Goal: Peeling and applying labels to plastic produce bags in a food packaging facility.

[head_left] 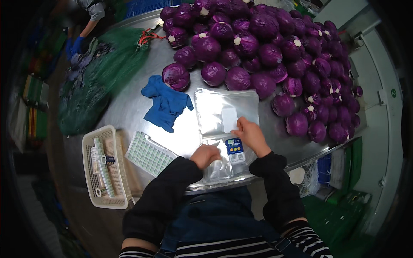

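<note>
In front of me, a stack of clear plastic bags [215,105] lies on the metal table. The nearest bag's top sheet is bunched between my hands, and a blue and white printed label [235,150] shows on it. My left hand [205,156] is closed, its fingers pinching the plastic left of the label. Just above the label, my right hand [251,137] has thumb and forefinger pressed together on the bag's film; the exact grip is partly hidden. Beyond its fingertips is a white rectangular patch [229,119] on the bags.
Purple cabbages [264,51] are heaped across the back and right. A blue cloth [165,102], a sheet of green-and-white stickers [149,155] and a cream basket [122,180] holding label rolls lie left. Beyond, green netting [107,73] drapes the table near a person's blue-gloved hand [78,45].
</note>
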The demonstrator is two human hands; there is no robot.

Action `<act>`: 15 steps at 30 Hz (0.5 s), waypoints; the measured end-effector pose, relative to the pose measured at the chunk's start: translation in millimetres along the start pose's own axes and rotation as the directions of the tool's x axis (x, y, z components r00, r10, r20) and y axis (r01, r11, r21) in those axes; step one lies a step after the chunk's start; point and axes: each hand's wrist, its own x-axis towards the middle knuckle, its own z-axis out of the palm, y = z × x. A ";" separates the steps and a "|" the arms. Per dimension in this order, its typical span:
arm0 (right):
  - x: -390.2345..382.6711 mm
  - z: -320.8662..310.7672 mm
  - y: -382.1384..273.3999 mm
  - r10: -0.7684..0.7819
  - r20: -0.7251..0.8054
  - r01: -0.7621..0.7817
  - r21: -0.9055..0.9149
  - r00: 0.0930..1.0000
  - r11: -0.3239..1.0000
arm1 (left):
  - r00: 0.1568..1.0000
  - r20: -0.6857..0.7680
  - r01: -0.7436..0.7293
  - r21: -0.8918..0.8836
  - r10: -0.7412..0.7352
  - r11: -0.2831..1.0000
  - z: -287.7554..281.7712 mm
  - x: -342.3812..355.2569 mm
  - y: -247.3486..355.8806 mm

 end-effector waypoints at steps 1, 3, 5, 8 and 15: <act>-2.7 -14.2 -14.9 0.043 -0.046 -0.034 0.178 0.998 0.983 | 0.968 -0.068 0.219 -0.251 -0.243 0.943 -1.8 2.1 -0.4; -8.2 -30.1 -49.5 0.025 -0.196 0.020 0.223 0.980 0.975 | 0.826 -0.162 0.344 -0.616 -0.540 0.709 -11.0 -0.8 -25.9; -12.4 -38.0 -71.1 -0.264 -0.693 0.303 -0.069 0.671 0.950 | 0.696 -0.255 0.227 -0.809 -0.671 0.543 -39.3 0.2 -45.6; -23.5 13.7 -85.2 -0.208 -0.455 0.331 0.207 0.866 0.921 | 0.612 -0.364 0.149 -0.819 -0.702 0.554 -90.7 -3.2 -50.3; -31.9 154.9 -152.6 -0.410 0.168 0.390 0.140 0.897 0.910 | 0.506 -0.576 0.448 -0.459 -0.641 0.767 -175.9 -142.6 -101.0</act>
